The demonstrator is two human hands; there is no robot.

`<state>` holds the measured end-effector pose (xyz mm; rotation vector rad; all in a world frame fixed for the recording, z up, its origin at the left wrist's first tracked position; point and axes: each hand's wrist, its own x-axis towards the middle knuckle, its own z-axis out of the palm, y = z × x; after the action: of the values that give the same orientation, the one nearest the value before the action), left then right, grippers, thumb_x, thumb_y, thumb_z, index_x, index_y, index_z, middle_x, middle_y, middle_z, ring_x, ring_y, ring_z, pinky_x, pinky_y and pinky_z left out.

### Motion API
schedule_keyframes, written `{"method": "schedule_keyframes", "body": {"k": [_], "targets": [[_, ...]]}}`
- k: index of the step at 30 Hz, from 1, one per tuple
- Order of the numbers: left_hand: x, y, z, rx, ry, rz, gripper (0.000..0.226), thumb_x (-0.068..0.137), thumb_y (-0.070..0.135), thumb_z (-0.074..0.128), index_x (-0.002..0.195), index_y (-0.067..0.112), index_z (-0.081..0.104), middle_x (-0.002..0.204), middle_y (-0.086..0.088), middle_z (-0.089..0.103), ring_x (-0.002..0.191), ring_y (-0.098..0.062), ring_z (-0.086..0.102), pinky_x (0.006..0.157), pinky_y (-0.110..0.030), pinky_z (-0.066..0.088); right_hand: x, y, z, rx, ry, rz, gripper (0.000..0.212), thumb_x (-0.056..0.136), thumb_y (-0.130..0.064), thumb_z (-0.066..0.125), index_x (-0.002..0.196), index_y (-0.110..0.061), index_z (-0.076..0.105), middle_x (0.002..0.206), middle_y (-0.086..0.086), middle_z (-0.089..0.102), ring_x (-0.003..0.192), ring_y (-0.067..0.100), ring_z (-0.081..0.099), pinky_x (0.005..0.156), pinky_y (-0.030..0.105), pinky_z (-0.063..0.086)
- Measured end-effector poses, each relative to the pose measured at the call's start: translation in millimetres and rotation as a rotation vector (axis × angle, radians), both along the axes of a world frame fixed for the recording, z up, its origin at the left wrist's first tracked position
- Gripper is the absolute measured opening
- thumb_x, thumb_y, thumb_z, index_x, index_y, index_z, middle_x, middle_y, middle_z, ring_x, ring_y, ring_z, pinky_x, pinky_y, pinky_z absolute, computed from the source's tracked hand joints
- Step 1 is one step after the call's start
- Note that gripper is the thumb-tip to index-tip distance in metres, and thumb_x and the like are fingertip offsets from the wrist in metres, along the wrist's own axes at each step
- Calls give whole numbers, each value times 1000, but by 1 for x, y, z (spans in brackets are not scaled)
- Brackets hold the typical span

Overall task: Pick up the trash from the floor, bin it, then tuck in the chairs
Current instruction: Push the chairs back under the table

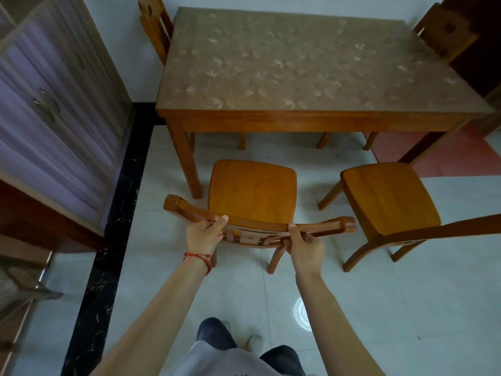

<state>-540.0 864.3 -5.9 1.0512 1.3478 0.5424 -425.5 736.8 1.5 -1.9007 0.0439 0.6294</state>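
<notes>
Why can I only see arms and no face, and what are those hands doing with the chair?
The camera sits on the person's head and looks down, so you see only their arms and legs. There is just this one picture. The left hand and the right hand each grip the curved top rail of a wooden chair. Its seat stands clear of the table, not tucked under. A second chair waits at the right, also pulled out. The tabletop looks bare.
</notes>
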Motion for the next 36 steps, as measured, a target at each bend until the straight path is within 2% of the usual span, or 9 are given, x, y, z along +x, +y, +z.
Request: {"method": "schedule_keyframes", "body": {"k": [4, 8, 10, 13, 21, 26, 29, 31, 36], "targets": [[3, 3, -4, 32, -9, -9, 14, 80, 16, 68, 73, 7, 60, 85, -14, 65, 82, -26, 65, 74, -30, 54, 3, 5, -1, -29, -37, -21, 30, 88, -27, 57, 64, -11, 63, 71, 15, 68, 74, 31, 66, 81, 49, 54], [9, 1, -8, 72, -51, -15, 16, 80, 15, 68, 66, 15, 60, 79, -9, 65, 84, -29, 66, 61, -16, 55, 10, 8, 0, -39, -70, -36, 35, 90, -25, 55, 72, 4, 63, 68, 24, 66, 63, 30, 64, 78, 48, 55], [17, 3, -7, 96, -54, -17, 17, 79, 16, 69, 64, 16, 60, 75, -7, 65, 83, -30, 67, 64, -23, 58, 21, 11, 2, -47, -74, -39, 31, 90, -24, 56, 63, -9, 61, 62, 12, 65, 65, 26, 65, 80, 47, 55], [30, 9, -8, 115, -34, -18, 21, 77, 24, 72, 58, 23, 62, 70, -4, 67, 80, -30, 68, 80, -46, 55, 38, 19, 6, -53, -79, -35, 30, 89, -24, 57, 60, -19, 59, 64, 1, 65, 73, 25, 67, 82, 46, 55], [67, 20, -6, 95, -42, 27, 16, 78, 22, 70, 64, 21, 62, 77, -10, 68, 81, -28, 68, 84, -49, 53, 78, 34, 5, -74, -104, 27, 33, 90, -26, 56, 57, -18, 59, 60, 2, 63, 74, 30, 68, 82, 51, 55], [94, 34, -11, 100, -31, 51, 16, 78, 23, 70, 64, 20, 63, 71, -7, 67, 79, -26, 67, 85, -48, 53, 105, 48, -1, -62, -161, 114, 40, 92, -28, 52, 55, -15, 57, 56, 12, 63, 58, 15, 64, 75, 36, 56], [118, 44, -9, 111, -43, 71, 17, 79, 23, 70, 64, 20, 63, 69, -2, 67, 77, -23, 68, 86, -47, 53, 132, 59, 2, -58, -188, 146, 36, 92, -27, 52, 58, -18, 57, 68, 22, 68, 52, 10, 59, 66, 27, 54], [134, 47, -10, 114, -39, 90, 17, 79, 24, 70, 64, 19, 63, 70, -4, 68, 78, -24, 68, 85, -48, 53, 151, 65, 1, -56, -200, 163, 35, 92, -28, 52, 59, -19, 57, 65, 18, 68, 50, 7, 58, 63, 22, 51], [171, 56, -15, 119, -28, 113, 18, 78, 28, 70, 63, 21, 64, 70, 0, 69, 80, -25, 68, 85, -49, 52, 193, 80, -6, -42, -188, 218, 33, 93, -29, 50, 63, -21, 57, 50, -4, 58, 50, 3, 60, 68, 24, 51]]}}
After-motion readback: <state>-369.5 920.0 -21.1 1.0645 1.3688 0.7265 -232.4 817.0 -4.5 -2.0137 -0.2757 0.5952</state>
